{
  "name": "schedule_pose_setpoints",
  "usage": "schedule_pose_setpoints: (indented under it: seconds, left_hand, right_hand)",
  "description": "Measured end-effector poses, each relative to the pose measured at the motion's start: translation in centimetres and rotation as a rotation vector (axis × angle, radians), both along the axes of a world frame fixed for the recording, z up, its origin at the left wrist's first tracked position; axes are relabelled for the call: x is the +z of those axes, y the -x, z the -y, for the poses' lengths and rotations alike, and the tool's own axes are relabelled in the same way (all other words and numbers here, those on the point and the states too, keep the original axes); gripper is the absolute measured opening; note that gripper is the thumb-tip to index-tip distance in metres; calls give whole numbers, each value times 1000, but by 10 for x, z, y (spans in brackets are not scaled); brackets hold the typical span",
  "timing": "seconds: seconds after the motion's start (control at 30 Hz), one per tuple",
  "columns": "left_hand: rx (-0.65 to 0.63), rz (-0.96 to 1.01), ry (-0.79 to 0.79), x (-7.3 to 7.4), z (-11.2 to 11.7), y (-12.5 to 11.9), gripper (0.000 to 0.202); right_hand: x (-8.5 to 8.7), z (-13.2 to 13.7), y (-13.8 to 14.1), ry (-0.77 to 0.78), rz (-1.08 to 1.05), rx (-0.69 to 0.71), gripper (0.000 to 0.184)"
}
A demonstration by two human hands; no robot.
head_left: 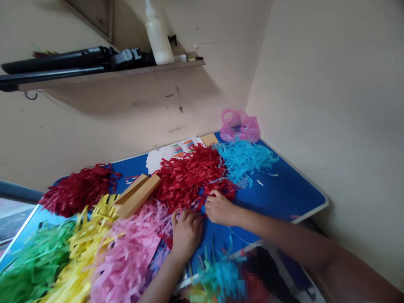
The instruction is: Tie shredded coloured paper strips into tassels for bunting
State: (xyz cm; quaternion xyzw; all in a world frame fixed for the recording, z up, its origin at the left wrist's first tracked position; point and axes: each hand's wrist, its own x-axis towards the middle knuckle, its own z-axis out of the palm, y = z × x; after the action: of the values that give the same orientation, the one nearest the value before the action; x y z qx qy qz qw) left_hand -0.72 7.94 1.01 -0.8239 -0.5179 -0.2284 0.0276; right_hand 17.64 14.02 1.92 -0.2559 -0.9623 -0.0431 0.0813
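Observation:
A heap of red tissue-paper fringe [189, 174] lies on the blue table, and both my hands are at its near edge. My left hand [187, 231] rests back up with curled fingers, beside the pink paper fringe [129, 252]. Close to its right, my right hand [221, 209] is pinched against the red strips. A bit of red shows between the hands, but what the fingers hold is too small to make out. A thin pale string [241, 237] runs out below my right wrist. Light blue paper fringe [248, 158] lies beyond the red heap.
Yellow fringe [90, 235], green fringe [41, 252] and a darker red bundle [80, 189] lie on the left. A folded cardboard strip [139, 198] sits among them. A pink plastic bag [240, 126] stands in the corner. A wall shelf [120, 75] holds a white bottle [159, 40].

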Motion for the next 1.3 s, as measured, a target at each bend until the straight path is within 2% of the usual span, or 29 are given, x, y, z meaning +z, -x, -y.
schedule_pose_setpoints:
  seconds: [0.1, 0.2, 0.37, 0.5, 0.57, 0.77, 0.9, 1.0, 1.07, 1.13, 1.2, 1.3]
  left_hand:
    - [18, 5, -47, -4, 2, 0, 9]
    - [9, -6, -40, -8, 9, 3, 10]
    - [-24, -29, 4, -12, 23, 15, 21]
    - [-1, 92, 73, -13, 25, 22, 19]
    - [8, 135, 86, -13, 24, 23, 16]
    - [67, 143, 166, -6, 19, 17, 18]
    - [149, 36, 223, 0, 14, 9, 18]
    - [173, -33, 232, 2, 11, 4, 16]
    - [140, -41, 209, 2, 11, 4, 12]
    - [69, -48, 155, 1, 13, 5, 19]
    - [-3, -58, 93, -1, 15, 6, 27]
    - [-39, -68, 40, -3, 16, 4, 23]
  right_hand:
    - [-3, 6, 2, -10, -50, -43, 14]
    - [-13, 15, -2, -30, -129, -30, 16]
    - [-28, 17, -25, 9, -194, -5, 16]
    - [-31, 11, -37, 175, -304, -48, 12]
    - [-30, 8, -38, 268, -344, -99, 10]
    - [-21, 7, -33, 378, -275, -194, 11]
    - [-10, 9, -20, 417, -182, -321, 14]
    - [-3, 8, -12, 401, -154, -365, 10]
    - [1, 6, -11, 396, -138, -337, 7]
    - [5, 5, -13, 376, -109, -240, 8]
    - [7, 4, -16, 281, -54, -91, 13]
    - [7, 4, -17, 101, 12, 82, 17]
